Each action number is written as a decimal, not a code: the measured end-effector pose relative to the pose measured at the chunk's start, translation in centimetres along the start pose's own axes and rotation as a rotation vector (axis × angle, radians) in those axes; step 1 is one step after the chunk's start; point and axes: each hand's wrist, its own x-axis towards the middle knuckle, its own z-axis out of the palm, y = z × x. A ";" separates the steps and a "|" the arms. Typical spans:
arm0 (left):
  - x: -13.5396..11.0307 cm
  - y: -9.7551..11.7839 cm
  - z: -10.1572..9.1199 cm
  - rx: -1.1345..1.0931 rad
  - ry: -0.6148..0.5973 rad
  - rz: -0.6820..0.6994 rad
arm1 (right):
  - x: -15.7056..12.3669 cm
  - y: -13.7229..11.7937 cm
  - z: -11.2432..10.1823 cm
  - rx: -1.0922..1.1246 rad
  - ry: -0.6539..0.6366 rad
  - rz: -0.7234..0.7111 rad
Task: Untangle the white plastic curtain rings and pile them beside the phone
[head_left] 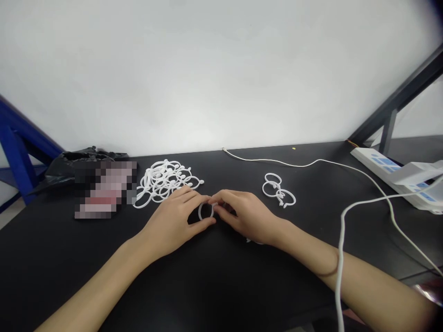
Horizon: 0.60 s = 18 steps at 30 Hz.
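Note:
Between my two hands is a white plastic ring [200,213], standing up with its open loop showing. My left hand [173,216] curves around it, index fingertip at its top and thumb along its lower edge. From the other side my right hand [247,212] pinches the ring's right edge, where the fingertips cover the detail. A tangled pile of similar white rings with small knobs [162,182] lies just beyond my left hand. Several more rings [272,188] lie beyond my right hand. Part of another white piece [256,240] peeks out below my right wrist.
A black plastic bag [65,166] and a blurred-out flat object [107,189] lie at left. A white cable [304,165] runs over the black table [194,286], with a loop crossing above my right forearm. White-and-blue power strips [384,163] sit at right.

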 end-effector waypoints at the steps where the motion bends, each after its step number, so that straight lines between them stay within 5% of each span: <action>1: 0.0 0.0 0.0 0.001 0.001 0.000 | 0.0 0.0 0.0 -0.001 -0.001 -0.001; 18: -0.1 -0.2 0.1 0.015 0.026 0.020 | 0.1 0.0 0.0 0.009 -0.018 0.015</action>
